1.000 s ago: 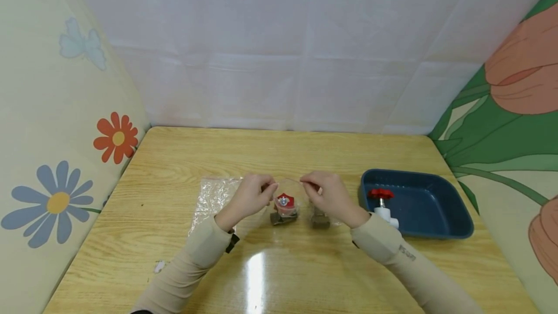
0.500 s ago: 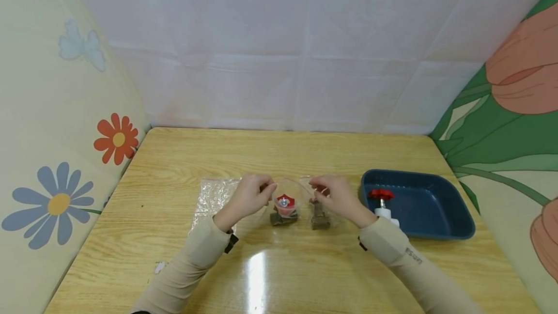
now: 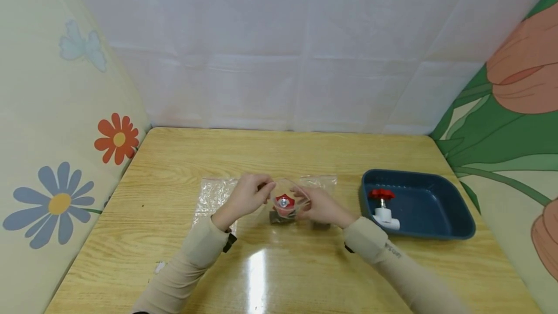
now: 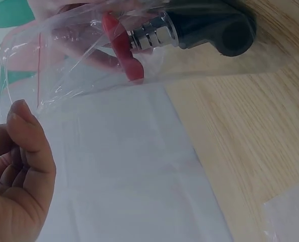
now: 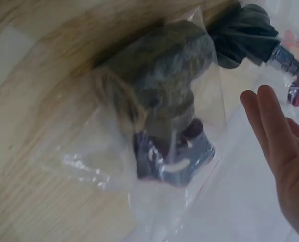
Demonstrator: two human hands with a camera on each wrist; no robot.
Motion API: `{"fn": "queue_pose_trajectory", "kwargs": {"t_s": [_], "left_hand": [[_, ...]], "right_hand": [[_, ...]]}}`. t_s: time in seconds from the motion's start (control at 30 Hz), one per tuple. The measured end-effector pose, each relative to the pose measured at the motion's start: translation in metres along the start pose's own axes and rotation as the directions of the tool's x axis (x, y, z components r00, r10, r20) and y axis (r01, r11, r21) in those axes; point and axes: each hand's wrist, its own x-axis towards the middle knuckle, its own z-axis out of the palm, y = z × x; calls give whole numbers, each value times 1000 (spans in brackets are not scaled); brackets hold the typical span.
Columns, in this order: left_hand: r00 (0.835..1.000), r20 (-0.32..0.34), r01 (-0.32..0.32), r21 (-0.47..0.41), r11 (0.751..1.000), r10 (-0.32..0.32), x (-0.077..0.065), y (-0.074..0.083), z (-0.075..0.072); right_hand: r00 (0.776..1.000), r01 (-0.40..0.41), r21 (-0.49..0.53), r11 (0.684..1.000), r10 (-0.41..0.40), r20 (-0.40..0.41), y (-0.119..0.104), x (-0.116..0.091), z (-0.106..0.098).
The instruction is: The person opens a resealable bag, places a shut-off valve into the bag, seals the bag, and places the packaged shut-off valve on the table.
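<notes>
My left hand (image 3: 249, 196) pinches the rim of a clear zip bag (image 4: 64, 85) between thumb and forefinger. Standing inside the bag is a valve (image 4: 210, 25) with a dark grey body and a red handwheel (image 3: 284, 202). The bag's mouth gapes toward me in the head view. My right hand (image 3: 320, 205) is at the right side of this mouth, close to the handwheel. In the right wrist view its fingers (image 5: 270, 118) are stretched out and grip nothing. Through the film, the left wrist view shows right-hand fingers beside the handwheel.
A second bagged valve (image 5: 164, 96) lies under my right hand. To the left, a flat clear bag (image 3: 213, 197) rests on the wooden table (image 3: 196, 154). At the right stands a blue tray (image 3: 427, 207) with a white, red-handled valve (image 3: 383, 214) in it.
My right hand let go of the bag's rim, drew back right, then came left and down to the bag's mouth. My left hand stayed on the rim.
</notes>
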Motion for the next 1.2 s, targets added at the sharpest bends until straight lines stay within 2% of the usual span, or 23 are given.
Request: {"fn": "queue_pose_trajectory", "kwargs": {"t_s": [0.1, 0.27, 0.47, 0.6, 0.7, 0.83, 0.93, 1.0, 1.1, 1.2], "left_hand": [[1000, -10, 0, -6, 1000, 0, 1, -2, -1], [999, -34, -1, -26, 1000, 0, 1, -4, -2], [1000, -25, 1, -69, 998, -2, -1, -10, 1], [997, 15, 73, -120, 990, -72, -6, -15, 4], [993, 59, 107, -160, 981, -99, -12, -19, 4], [983, 132, 139, -84, 987, -128, -20, -27, 5], [960, 204, 193, 24, 981, -193, -22, -32, 9], [943, 240, 220, 65, 973, -229, -21, -34, 14], [937, 255, 228, 78, 971, -240, -21, -37, 21], [938, 235, 242, 82, 967, -255, -20, -39, 24]], "right_hand": [[999, 30, 8, 1000, -29, -27, -2, 2, 4], [987, 122, -79, 989, -129, -101, -5, 3, 9], [977, 138, -67, 988, -147, -154, -6, 3, 15], [972, 161, -43, 986, -166, -166, -6, 2, 17], [970, 172, -14, 985, -172, -169, -5, 2, 17], [974, 160, 6, 987, -156, -165, -5, 2, 17], [975, 147, -10, 989, -147, -167, -5, 1, 17], [974, 144, -31, 989, -148, -169, -4, 1, 17], [973, 143, -67, 987, -153, -175, -4, 2, 18], [975, 129, -75, 989, -140, -171, -5, 3, 19]]}}
